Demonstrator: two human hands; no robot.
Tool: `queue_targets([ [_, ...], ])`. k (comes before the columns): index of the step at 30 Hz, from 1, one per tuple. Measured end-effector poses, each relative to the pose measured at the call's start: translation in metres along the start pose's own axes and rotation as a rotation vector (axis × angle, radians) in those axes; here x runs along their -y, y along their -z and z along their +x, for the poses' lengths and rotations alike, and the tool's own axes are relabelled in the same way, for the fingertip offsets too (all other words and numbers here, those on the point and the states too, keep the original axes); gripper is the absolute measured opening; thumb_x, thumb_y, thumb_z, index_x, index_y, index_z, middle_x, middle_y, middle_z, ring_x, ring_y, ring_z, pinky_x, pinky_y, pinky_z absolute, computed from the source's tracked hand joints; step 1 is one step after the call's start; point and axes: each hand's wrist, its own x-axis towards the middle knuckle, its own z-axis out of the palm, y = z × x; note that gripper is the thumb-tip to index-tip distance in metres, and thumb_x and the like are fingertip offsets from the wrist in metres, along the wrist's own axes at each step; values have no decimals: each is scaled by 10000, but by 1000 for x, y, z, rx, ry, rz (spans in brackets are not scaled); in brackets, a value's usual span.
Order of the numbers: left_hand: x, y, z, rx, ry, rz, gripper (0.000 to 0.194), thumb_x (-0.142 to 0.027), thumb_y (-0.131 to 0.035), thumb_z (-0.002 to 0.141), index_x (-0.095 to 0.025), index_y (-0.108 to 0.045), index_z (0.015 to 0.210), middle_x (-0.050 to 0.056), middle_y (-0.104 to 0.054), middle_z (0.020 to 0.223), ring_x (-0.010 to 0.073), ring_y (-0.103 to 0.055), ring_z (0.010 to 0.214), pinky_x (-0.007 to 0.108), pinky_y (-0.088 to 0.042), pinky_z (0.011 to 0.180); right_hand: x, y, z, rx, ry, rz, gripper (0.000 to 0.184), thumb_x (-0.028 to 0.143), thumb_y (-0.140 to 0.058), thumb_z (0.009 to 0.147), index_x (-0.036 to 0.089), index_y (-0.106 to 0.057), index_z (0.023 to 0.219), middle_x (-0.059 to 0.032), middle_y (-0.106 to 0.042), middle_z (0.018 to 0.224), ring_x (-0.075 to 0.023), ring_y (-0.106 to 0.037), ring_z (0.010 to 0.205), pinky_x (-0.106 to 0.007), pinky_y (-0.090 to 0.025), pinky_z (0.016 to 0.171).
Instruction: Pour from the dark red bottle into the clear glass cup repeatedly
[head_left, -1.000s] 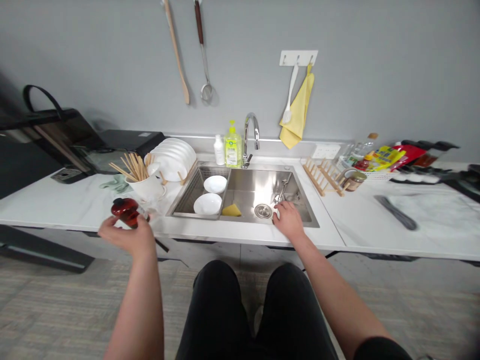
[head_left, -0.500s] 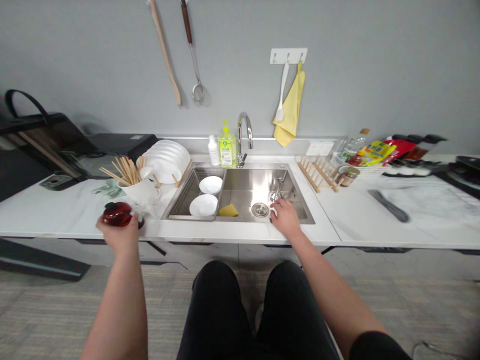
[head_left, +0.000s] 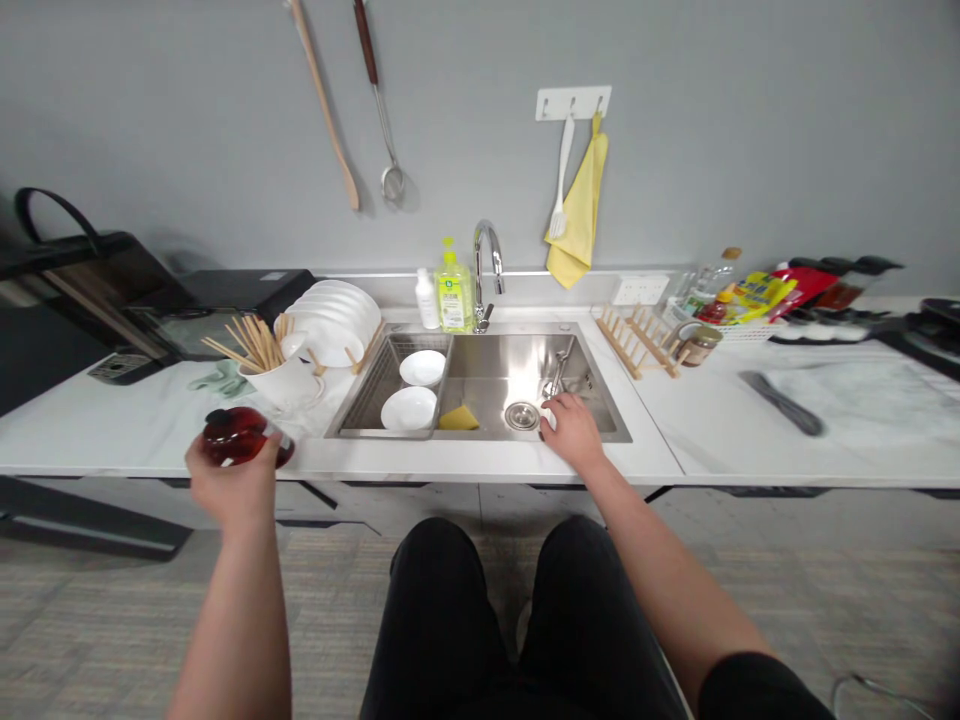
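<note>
My left hand (head_left: 236, 485) is closed around a dark red bottle (head_left: 238, 436) with a black cap, over the front of the counter at left. The bottle leans, its cap pointing left, and part of a pale label shows by my thumb. Just behind it stands a white mug (head_left: 279, 385) full of wooden chopsticks (head_left: 259, 343). My right hand (head_left: 574, 430) hangs over the front edge of the sink (head_left: 491, 350), fingers loosely bent and apart from the thumb, close to the drain (head_left: 522, 416). I make out nothing held in it.
Two white bowls (head_left: 409, 410) sit in the sink's left basket, beside a yellow sponge (head_left: 458, 418). Behind are the faucet (head_left: 484, 270) and a green soap bottle (head_left: 454, 295). White plates (head_left: 337, 310) stand in a rack at left; a wooden rack (head_left: 637, 340) and jar (head_left: 700, 345) are at right.
My left hand has shifted slightly toward me and turned, so more of the red bottle and its label shows. My right hand has stayed nearly still. The view has moved a little.
</note>
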Motion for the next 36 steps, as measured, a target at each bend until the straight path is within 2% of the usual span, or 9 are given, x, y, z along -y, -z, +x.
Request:
queue_targets([
  [3,-45,-4,-35,142,27,-140,998,-514,-1022,656,-204,-625,1518,113,-779,1362,294,-784,1118,522,-665,1038,0,3,0,-29,-1,104,260,266,-682,1008,192,-813,1220,-155,-791,1222,-368,-697,1230,-515,-555,1146],
  [10,-155,-57,-155,789,-243,-404,862,-501,-1008,720,-250,-652,1464,118,-813,1327,314,-820,1110,451,-696,940,2,16,-14,-93,-28,590,290,386,-745,1004,255,-805,1255,-117,-824,1265,-328,-766,1214,-521,-623,1074],
  [13,-191,-77,-209,925,-344,-397,875,-454,-1031,711,-281,-655,1482,112,-821,1334,334,-819,1138,471,-693,940,11,20,-35,29,-45,802,579,444,-850,947,281,-722,1488,-142,-787,1442,-340,-773,1289,-496,-659,1012],
  [16,-216,-94,-255,1054,-358,-465,897,-390,-1045,697,-267,-654,1496,136,-813,1362,349,-818,1173,493,-693,975,21,22,-56,115,-22,909,934,466,-958,868,323,-545,1693,-158,-641,1684,-364,-687,1488,-540,-620,1167],
  [19,-232,-106,-288,1117,-342,-553,900,-314,-1032,710,-277,-646,1523,146,-803,1384,356,-813,1209,521,-682,1032,25,22,-69,74,-34,940,1007,462,-1000,813,297,-534,1690,-160,-641,1680,-386,-655,1531,-583,-536,1298],
  [23,-243,-115,-304,1164,-390,-606,908,-295,-998,757,-288,-622,1584,162,-735,1524,386,-737,1396,597,-604,1198,16,25,-73,2,-89,940,921,444,-971,822,287,-575,1639,-150,-696,1606,-395,-689,1481,-594,-517,1318],
  [27,-256,-117,-293,1171,-452,-740,768,-393,-886,921,-246,-604,1621,192,-656,1633,370,-669,1497,583,-564,1259,4,29,-70,2,-110,906,920,401,-952,815,278,-559,1639,-147,-707,1582,-386,-706,1449,-578,-545,1286],
  [32,-288,-119,-280,1152,-518,-803,354,-392,-700,1073,-267,-788,1392,133,-785,1448,320,-730,1393,541,-556,1268,-2,27,-68,29,-122,889,966,308,-922,772,254,-519,1648,-150,-704,1568,-376,-712,1428,-578,-548,1272],
  [36,-300,-125,-286,1197,-403,-811,277,-360,-671,1077,-284,-842,1281,95,-850,1317,302,-795,1261,516,-610,1184,-2,21,-70,28,-159,896,967,274,-902,769,255,-512,1653,-145,-717,1543,-366,-736,1387,-561,-580,1235],
])
